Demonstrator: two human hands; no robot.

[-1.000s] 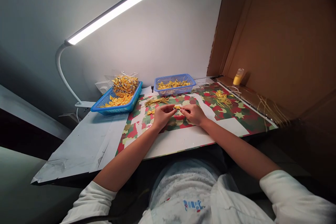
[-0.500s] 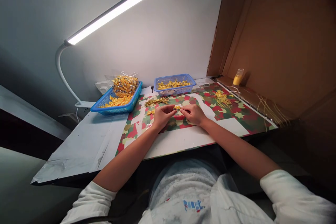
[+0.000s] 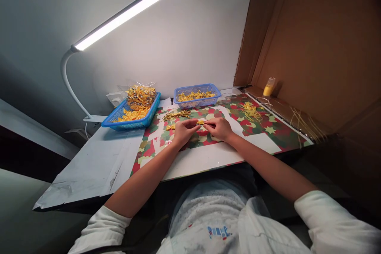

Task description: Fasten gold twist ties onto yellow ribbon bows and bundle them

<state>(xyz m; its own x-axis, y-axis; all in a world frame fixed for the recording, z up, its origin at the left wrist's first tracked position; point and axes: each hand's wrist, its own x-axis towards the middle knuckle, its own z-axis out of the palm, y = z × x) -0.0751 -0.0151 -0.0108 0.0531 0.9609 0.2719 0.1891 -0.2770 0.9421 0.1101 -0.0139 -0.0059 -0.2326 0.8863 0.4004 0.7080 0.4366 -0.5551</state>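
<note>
Between my two hands, above the patterned mat (image 3: pixel 205 139), is a small yellow ribbon bow (image 3: pixel 201 122). My left hand (image 3: pixel 185 130) pinches it from the left between thumb and fingers. On its other side my right hand (image 3: pixel 219 128) is closed, thumb and index fingertip together at the bow's right edge. What the right fingertips hold is too small to make out. Two or so more yellow bows (image 3: pixel 170 127) lie just left of my left hand. A bundle of thin gold cords (image 3: pixel 177 115) rests behind it.
A blue basket (image 3: pixel 125 127) at left bears yellow bows and a clear bag of pieces. Behind my hands stands another blue basket (image 3: pixel 196 104) with corded bows. Finished-looking bows with cords (image 3: pixel 251 111) lie right. A lamp (image 3: pixel 127 12) hangs overhead; a small yellow-filled bottle (image 3: pixel 269 87) stands far right.
The right fingertips have shifted slightly at the bow. Both hands stay together around it; the whole view has moved a little.
</note>
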